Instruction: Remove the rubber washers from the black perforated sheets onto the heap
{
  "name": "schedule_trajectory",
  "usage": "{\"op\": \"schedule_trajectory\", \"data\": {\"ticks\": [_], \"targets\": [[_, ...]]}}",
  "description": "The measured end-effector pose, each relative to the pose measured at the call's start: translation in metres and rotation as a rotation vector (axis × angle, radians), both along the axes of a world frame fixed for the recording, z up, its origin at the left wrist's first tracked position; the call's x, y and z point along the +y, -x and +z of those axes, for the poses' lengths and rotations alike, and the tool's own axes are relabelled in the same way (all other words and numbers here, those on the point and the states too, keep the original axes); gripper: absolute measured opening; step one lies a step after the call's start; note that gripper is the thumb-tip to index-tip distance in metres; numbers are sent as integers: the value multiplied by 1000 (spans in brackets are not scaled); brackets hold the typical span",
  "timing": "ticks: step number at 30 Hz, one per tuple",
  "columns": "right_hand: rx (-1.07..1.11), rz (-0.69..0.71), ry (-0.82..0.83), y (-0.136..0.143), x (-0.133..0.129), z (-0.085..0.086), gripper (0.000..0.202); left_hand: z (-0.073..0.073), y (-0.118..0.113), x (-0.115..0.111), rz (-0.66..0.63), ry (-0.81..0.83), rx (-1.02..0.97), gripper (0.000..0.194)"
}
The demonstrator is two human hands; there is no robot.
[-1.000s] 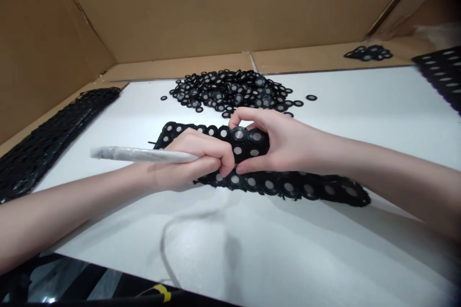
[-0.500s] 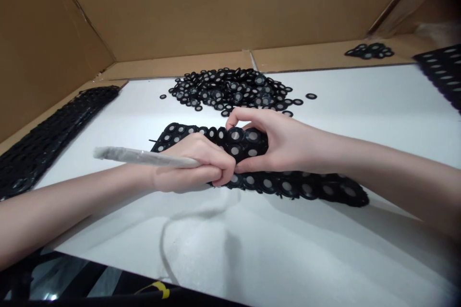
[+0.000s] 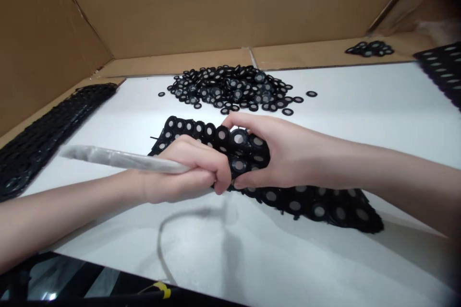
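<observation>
A black sheet with rows of pale round spots (image 3: 295, 205) lies bent across the white surface between both hands. My left hand (image 3: 190, 168) is closed around a whitish, plastic-wrapped stick (image 3: 118, 157), whose long end points left over the forearm; its fingertips are at the sheet's front edge. My right hand (image 3: 266, 148) curls around a raised, folded part of the sheet, thumb at the near side and fingers at the far side. The tip of the stick is hidden by the left fingers.
A pile of loose black rings with pale centres (image 3: 230, 87) sits behind the hands. Stacked black sheets (image 3: 46, 129) lie at the left, another spotted sheet (image 3: 442, 69) at the right. A small group of rings (image 3: 370, 49) rests on the cardboard ledge (image 3: 306, 53).
The sheet's right part has come nearer and shows more rows. My left hand has shifted slightly left with the stick, and my right hand has moved slightly down.
</observation>
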State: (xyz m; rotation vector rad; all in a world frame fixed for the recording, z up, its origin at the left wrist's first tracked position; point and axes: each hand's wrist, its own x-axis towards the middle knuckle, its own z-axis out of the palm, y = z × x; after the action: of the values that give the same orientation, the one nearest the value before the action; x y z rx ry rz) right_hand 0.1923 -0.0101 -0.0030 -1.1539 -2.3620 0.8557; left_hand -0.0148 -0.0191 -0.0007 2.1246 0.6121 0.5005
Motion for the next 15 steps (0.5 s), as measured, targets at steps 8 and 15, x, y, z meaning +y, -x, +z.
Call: {"op": "schedule_trajectory", "data": {"ticks": [8,15], "targets": [[-2,11,4,-1,0,0,56,0,-5,-1,-42,-4,56,28],[-1,70,30,-1,-1,1,49,-3,-6,0,-148,38,63,26]]}}
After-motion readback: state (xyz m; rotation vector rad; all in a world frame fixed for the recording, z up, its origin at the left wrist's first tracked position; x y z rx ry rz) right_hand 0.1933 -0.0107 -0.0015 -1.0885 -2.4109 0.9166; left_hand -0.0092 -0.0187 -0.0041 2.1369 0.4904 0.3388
